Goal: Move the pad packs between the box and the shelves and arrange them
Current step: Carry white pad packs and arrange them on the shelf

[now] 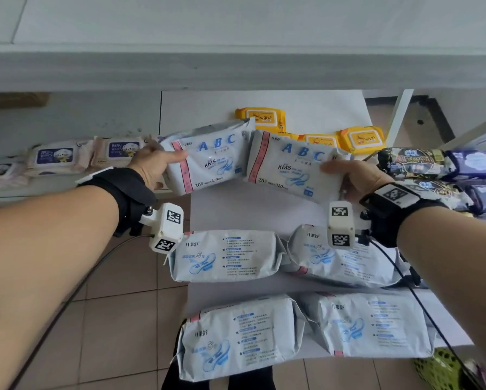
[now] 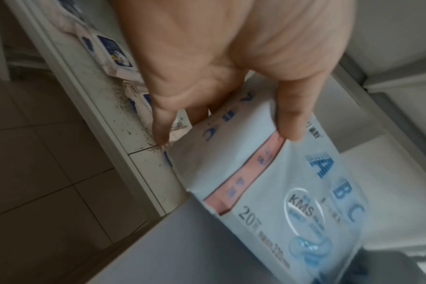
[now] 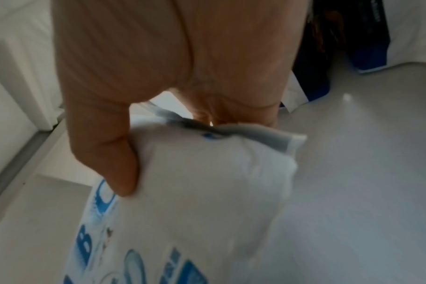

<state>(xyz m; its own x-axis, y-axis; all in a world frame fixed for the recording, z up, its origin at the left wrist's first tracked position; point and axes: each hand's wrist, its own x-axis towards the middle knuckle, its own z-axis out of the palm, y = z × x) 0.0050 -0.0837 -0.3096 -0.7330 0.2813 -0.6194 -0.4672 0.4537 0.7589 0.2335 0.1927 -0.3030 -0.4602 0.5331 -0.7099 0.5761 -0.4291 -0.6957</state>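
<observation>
Two white ABC pad packs hang side by side above the white shelf surface (image 1: pixel 264 209). My left hand (image 1: pixel 154 167) grips the left end of the left pack (image 1: pixel 213 161), thumb on its front; the left wrist view shows the thumb (image 2: pixel 289 123) beside that left pack's (image 2: pixel 292 192) pink strip. My right hand (image 1: pixel 351 178) grips the right end of the right pack (image 1: pixel 292 167), thumb on top; in the right wrist view the thumb (image 3: pixel 110 163) presses into this right pack (image 3: pixel 195 201). Several more white pad packs (image 1: pixel 225 256) lie on the surface nearer me, backs up.
Yellow wipes packs (image 1: pixel 261 118) lie at the back of the surface. Baby wipes packs (image 1: pixel 56 157) line a low shelf on the left. Dark pad packs (image 1: pixel 421 161) are stacked on the right. An upper shelf edge (image 1: pixel 236 68) overhangs. A tiled floor (image 1: pixel 118 319) lies below.
</observation>
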